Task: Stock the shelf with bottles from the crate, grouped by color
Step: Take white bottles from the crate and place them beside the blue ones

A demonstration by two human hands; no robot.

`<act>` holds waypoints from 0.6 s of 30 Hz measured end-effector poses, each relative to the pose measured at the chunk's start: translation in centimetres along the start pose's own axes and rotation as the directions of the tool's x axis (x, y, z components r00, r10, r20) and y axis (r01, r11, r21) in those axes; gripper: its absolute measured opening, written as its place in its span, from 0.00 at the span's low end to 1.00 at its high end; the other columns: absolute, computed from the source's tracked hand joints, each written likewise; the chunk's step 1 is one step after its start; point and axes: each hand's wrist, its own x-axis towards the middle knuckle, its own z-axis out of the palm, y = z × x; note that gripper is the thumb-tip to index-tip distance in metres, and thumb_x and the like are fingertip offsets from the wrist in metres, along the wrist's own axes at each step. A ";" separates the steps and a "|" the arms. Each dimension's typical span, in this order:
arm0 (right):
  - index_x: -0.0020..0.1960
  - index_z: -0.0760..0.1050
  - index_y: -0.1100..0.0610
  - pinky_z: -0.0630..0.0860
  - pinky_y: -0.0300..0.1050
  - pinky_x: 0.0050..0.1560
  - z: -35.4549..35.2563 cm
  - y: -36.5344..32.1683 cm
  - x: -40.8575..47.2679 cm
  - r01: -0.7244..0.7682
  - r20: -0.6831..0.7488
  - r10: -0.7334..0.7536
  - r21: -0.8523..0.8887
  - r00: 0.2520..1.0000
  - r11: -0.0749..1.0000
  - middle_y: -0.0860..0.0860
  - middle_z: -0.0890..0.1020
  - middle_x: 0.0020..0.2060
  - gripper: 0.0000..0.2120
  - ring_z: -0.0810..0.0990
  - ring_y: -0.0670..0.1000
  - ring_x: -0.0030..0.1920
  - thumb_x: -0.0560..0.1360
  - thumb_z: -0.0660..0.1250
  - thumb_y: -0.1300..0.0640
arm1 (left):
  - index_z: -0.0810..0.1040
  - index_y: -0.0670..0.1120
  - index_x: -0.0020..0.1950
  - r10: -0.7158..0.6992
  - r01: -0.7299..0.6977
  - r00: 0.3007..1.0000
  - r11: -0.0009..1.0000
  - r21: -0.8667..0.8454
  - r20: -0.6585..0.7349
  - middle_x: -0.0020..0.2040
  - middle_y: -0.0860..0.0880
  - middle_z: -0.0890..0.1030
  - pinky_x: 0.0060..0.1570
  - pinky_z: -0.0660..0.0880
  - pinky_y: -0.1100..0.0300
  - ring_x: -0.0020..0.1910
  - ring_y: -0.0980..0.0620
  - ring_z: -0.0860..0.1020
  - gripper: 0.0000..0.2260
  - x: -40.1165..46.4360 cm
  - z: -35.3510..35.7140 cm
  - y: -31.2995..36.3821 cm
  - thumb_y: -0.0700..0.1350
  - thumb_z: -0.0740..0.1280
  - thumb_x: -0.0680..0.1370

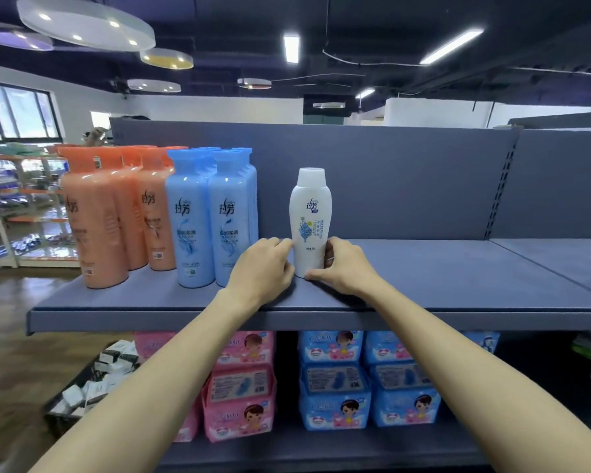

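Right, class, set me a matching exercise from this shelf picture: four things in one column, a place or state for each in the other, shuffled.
Things:
1. orange bottles
2. blue bottles
3. white bottle
4. pink packs

Places or states:
A. on the lower shelf
B. far left of the top shelf
C. held at its base by both hands
D. between the other two colours

Pairs: 1-B, 2-D, 3-C, 4-A

We find one white bottle (309, 220) standing upright on the grey shelf (423, 285), label facing out, cap white, well apart from the other stock. Our left hand (263, 264) and right hand (342, 264) grip its lower body from either side. Left of it stand blue bottles (212, 216) in rows, and further left orange bottles (116, 213), each colour grouped together, all upright.
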 end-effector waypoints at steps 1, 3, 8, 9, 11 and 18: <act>0.58 0.74 0.56 0.78 0.44 0.52 0.1 0.2 0.7 -0.003 -0.001 0.003 -0.008 1.000 1.000 0.48 0.81 0.51 0.26 0.79 0.49 0.52 0.65 0.79 0.50 | 0.75 0.43 0.55 -0.014 0.014 1.000 1.000 0.006 0.007 0.47 0.46 0.78 0.43 0.73 0.53 0.47 0.45 0.74 0.11 0.3 0.3 0.0 0.43 0.60 0.75; 0.58 0.74 0.56 0.78 0.45 0.53 0.5 0.7 2.2 -0.005 0.001 0.005 -0.019 1.000 1.000 0.49 0.82 0.52 0.26 0.80 0.49 0.52 0.64 0.78 0.50 | 0.71 0.42 0.46 -0.028 0.027 0.999 0.999 0.022 0.020 0.46 0.45 0.76 0.41 0.68 0.55 0.46 0.44 0.73 0.05 0.9 0.8 0.3 0.43 0.60 0.76; 0.58 0.75 0.56 0.79 0.46 0.53 1.2 1.6 5.9 -0.008 0.021 0.009 -0.040 1.000 0.999 0.48 0.82 0.52 0.26 0.80 0.49 0.52 0.64 0.78 0.49 | 0.67 0.45 0.44 -0.054 0.054 0.998 0.998 0.012 0.023 0.46 0.44 0.77 0.41 0.66 0.54 0.47 0.43 0.73 0.03 1.7 2.0 0.4 0.43 0.60 0.76; 0.58 0.75 0.56 0.79 0.46 0.53 1.4 1.7 6.6 -0.009 0.025 0.010 -0.042 1.000 0.999 0.48 0.82 0.51 0.25 0.80 0.49 0.52 0.64 0.78 0.49 | 0.68 0.44 0.45 -0.064 0.064 0.998 0.998 0.018 0.019 0.47 0.44 0.76 0.40 0.65 0.54 0.47 0.43 0.72 0.02 1.9 2.3 0.3 0.42 0.60 0.76; 0.57 0.75 0.56 0.78 0.43 0.48 1.9 1.8 8.0 -0.006 0.029 0.007 -0.037 1.000 0.999 0.48 0.82 0.51 0.25 0.80 0.49 0.51 0.65 0.78 0.49 | 0.66 0.45 0.44 -0.074 0.073 0.997 0.997 0.036 0.025 0.47 0.44 0.76 0.39 0.61 0.56 0.45 0.44 0.70 0.02 2.5 2.6 0.3 0.41 0.59 0.76; 0.53 0.74 0.58 0.72 0.43 0.40 4.0 1.7 12.0 -0.003 0.029 0.004 -0.028 1.000 1.000 0.51 0.81 0.48 0.20 0.79 0.52 0.49 0.66 0.75 0.50 | 0.70 0.45 0.48 -0.061 0.061 0.998 0.996 0.060 -0.002 0.46 0.46 0.75 0.40 0.62 0.56 0.47 0.44 0.72 0.03 2.6 3.5 0.2 0.41 0.58 0.77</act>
